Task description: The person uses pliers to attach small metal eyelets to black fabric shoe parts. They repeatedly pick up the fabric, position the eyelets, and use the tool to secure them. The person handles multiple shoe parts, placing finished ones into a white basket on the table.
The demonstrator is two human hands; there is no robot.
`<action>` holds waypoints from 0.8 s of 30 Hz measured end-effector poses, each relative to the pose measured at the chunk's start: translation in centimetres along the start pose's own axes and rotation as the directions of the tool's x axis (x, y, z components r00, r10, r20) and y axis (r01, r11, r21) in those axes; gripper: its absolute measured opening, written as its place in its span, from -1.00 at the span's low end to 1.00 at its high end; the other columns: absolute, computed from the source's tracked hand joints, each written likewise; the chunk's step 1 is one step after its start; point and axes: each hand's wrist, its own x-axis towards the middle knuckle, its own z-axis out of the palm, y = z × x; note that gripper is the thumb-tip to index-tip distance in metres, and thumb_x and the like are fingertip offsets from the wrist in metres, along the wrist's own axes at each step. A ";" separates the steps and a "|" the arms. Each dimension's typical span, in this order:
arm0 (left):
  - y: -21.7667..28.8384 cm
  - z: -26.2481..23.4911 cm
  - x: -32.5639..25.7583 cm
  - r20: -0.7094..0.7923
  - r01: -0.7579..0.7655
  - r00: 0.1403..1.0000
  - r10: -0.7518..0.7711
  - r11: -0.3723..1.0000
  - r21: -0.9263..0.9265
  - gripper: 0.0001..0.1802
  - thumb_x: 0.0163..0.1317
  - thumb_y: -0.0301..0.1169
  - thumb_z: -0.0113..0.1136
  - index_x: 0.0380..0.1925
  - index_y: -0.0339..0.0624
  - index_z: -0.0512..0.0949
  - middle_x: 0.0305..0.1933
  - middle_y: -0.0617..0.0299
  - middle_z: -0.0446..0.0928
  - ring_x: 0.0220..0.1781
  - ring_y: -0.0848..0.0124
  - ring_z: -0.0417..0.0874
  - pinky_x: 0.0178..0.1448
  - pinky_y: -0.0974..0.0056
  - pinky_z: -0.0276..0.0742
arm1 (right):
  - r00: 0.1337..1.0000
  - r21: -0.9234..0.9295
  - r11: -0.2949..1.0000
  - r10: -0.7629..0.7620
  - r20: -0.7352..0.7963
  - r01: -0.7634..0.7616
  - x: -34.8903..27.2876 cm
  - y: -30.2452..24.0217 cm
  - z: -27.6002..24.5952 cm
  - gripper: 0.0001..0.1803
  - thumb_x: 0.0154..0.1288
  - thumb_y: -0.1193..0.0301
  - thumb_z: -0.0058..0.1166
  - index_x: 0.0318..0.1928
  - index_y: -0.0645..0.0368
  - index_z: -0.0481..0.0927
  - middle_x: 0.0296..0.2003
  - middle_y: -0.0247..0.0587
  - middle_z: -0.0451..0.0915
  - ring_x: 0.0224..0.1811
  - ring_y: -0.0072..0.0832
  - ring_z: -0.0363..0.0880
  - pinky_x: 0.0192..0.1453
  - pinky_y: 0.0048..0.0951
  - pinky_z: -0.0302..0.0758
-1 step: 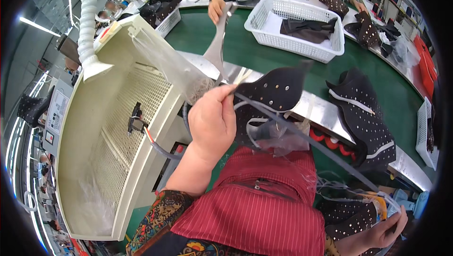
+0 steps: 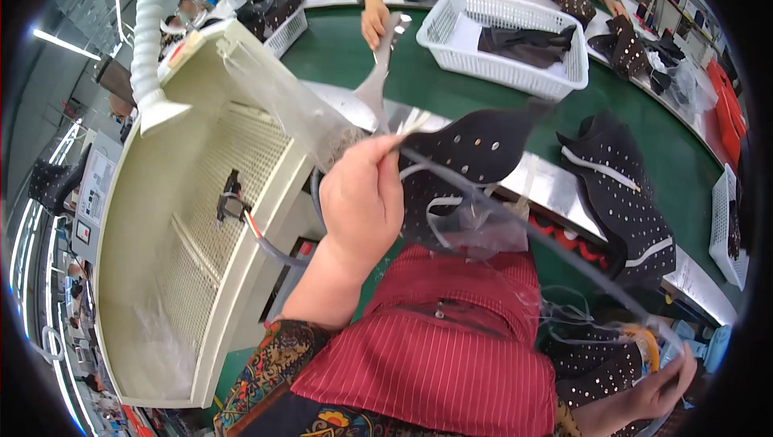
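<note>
My left hand [image 2: 358, 191], in the middle of the view, is closed in a pinch. Its thumb and fingers grip the edge of a black studded piece [image 2: 471, 147], which hangs to the right. From that pinch a long grey strip [image 2: 564, 256] runs taut down to the lower right. My right hand [image 2: 668, 385] pinches the strip's other end there, low beside my hip. Below the black piece hangs some clear plastic film [image 2: 479, 228]. More black studded material [image 2: 596, 364] lies near my right hand, partly hidden by it.
Left of me stands a beige trough [image 2: 201, 340] with mesh panels, under a white hose [image 2: 146, 35]. Across the green table [image 2: 342, 55] another person's hand [image 2: 374, 25] holds a shiny pale strip [image 2: 377, 83]. A white basket [image 2: 499, 71] and black studded pieces [image 2: 620, 195] lie to the right.
The other person's hand and the shiny strip have shifted slightly right and down. The grey strip between my hands is more blurred; my hands have hardly moved.
</note>
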 end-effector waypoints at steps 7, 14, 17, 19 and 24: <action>-0.2 2.9 -3.6 0.197 0.199 0.967 -0.158 0.957 -0.210 -0.86 0.23 -0.57 0.05 -0.21 -0.28 0.40 -0.41 -0.02 0.49 -0.44 0.00 0.57 -0.38 0.16 0.47 | 0.312 -0.173 0.979 0.198 0.929 -0.104 -4.6 1.0 7.1 -0.67 -0.01 0.52 0.20 -0.15 0.31 0.55 -0.27 0.02 0.58 -0.21 -0.12 0.57 -0.09 -0.30 0.48; 1.5 2.6 -4.8 0.288 0.222 0.945 -0.154 0.950 -0.221 -0.90 0.30 -0.55 0.00 -0.20 -0.27 0.42 -0.35 0.16 0.49 -0.39 0.36 0.53 -0.29 0.36 0.44 | 0.761 0.476 0.859 -0.179 0.624 -0.189 0.7 -7.4 13.4 -0.79 0.06 0.68 0.13 -0.24 0.26 0.57 -0.45 -0.26 0.46 -0.45 -0.54 0.39 -0.34 -0.57 0.34; 1.6 2.8 -5.0 0.266 0.153 0.960 -0.088 0.961 -0.231 -0.87 0.26 -0.54 0.05 -0.18 -0.25 0.42 -0.38 0.13 0.53 -0.44 0.26 0.57 -0.37 0.29 0.46 | 0.774 0.707 0.641 -0.271 0.572 -0.298 1.2 -11.4 17.1 -0.83 0.17 0.56 0.10 -0.19 0.24 0.59 -0.35 -0.21 0.56 -0.36 -0.48 0.51 -0.27 -0.54 0.40; 1.4 3.1 -5.0 0.238 0.089 0.971 -0.029 0.965 -0.246 -0.84 0.22 -0.54 0.09 -0.19 -0.23 0.42 -0.41 0.09 0.55 -0.49 0.16 0.60 -0.43 0.22 0.49 | 0.691 0.686 0.601 -0.285 0.664 -0.410 1.2 -13.9 19.1 -0.81 0.27 0.43 0.06 -0.15 0.25 0.58 -0.32 -0.20 0.59 -0.33 -0.47 0.52 -0.21 -0.48 0.44; 1.8 3.0 -4.7 0.239 0.078 0.971 -0.023 0.971 -0.225 -0.89 0.22 -0.55 0.08 -0.24 -0.23 0.44 -0.44 0.07 0.55 -0.48 0.16 0.60 -0.44 0.23 0.49 | 0.289 0.327 0.123 -0.250 0.924 -0.937 0.6 -15.6 21.1 -0.74 0.31 0.33 0.06 -0.12 0.27 0.59 -0.43 -0.28 0.59 -0.55 -0.69 0.40 -0.44 -0.64 0.38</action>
